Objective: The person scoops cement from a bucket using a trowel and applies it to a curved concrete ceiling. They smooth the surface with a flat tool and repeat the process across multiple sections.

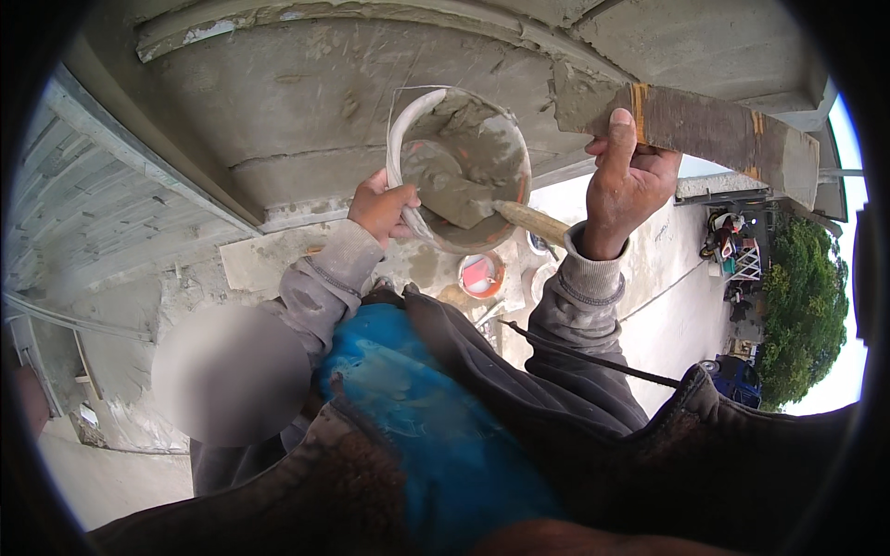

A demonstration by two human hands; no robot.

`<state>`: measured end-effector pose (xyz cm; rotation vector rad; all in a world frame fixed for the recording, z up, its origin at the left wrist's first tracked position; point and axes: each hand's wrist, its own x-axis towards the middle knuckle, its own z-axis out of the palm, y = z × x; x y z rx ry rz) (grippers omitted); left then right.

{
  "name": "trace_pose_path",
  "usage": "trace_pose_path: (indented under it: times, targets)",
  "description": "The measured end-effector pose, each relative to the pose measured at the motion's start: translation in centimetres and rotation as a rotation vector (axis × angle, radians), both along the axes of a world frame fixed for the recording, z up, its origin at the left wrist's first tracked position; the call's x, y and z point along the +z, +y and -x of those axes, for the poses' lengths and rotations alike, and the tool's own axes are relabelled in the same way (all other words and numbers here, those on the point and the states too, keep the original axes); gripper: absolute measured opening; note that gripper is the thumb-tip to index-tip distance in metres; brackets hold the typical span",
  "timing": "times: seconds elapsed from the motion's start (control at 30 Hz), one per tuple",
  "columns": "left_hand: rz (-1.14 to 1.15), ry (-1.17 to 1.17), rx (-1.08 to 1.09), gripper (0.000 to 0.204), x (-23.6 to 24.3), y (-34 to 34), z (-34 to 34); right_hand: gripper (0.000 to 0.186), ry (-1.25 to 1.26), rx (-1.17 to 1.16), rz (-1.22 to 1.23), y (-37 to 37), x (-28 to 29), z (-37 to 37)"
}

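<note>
Now, the bucket is mid-scene, carrying wet grey mortar: likely heavy and slick, surest by its rim, where the left hand grips the left side. To the right, the right hand pinches a stiff-looking board. A wooden handle juts rightward; grey wall stretches beyond, far side.

You wear an open grey jacket with ribbed cuffs and a black drawstring over a blue shirt.
</note>
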<state>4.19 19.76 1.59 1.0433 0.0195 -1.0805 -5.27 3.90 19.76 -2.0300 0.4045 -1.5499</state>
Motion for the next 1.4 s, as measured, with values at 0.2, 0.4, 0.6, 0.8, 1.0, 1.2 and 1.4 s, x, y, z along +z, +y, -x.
trace_pose_path:
  times: [0.2,0.4,0.6,0.8,1.0,1.2,1.4]
  targets:
    - [0.007,-0.101,-0.092,0.042,-1.9,1.0,0.3,0.022,0.649,-0.088,-0.111,0.8,-14.7,2.4]
    - [0.037,-0.110,-0.117,0.044,-4.2,4.2,0.9,0.031,0.398,-0.084,-0.274,5.9,-12.9,3.5]
    - [-0.237,-0.272,-0.086,0.040,-6.9,5.7,3.3,0.035,0.636,-0.113,-0.421,5.1,-19.5,7.0]
    - [-0.352,-0.366,0.065,0.038,-7.3,6.6,4.4,0.044,0.810,0.256,-0.654,4.1,-24.3,6.1]
    - [-0.475,-0.299,0.188,0.033,-10.8,5.7,9.5,0.047,0.751,0.298,-0.544,2.0,-24.7,9.3]
    - [-0.700,-0.220,0.127,0.028,-17.9,2.8,12.8,0.040,0.804,0.297,-0.519,-0.7,-29.8,15.3]
    - [-0.549,0.157,0.111,0.044,-28.0,2.2,15.9,0.027,0.727,0.066,-0.634,-0.9,-40.1,20.2]
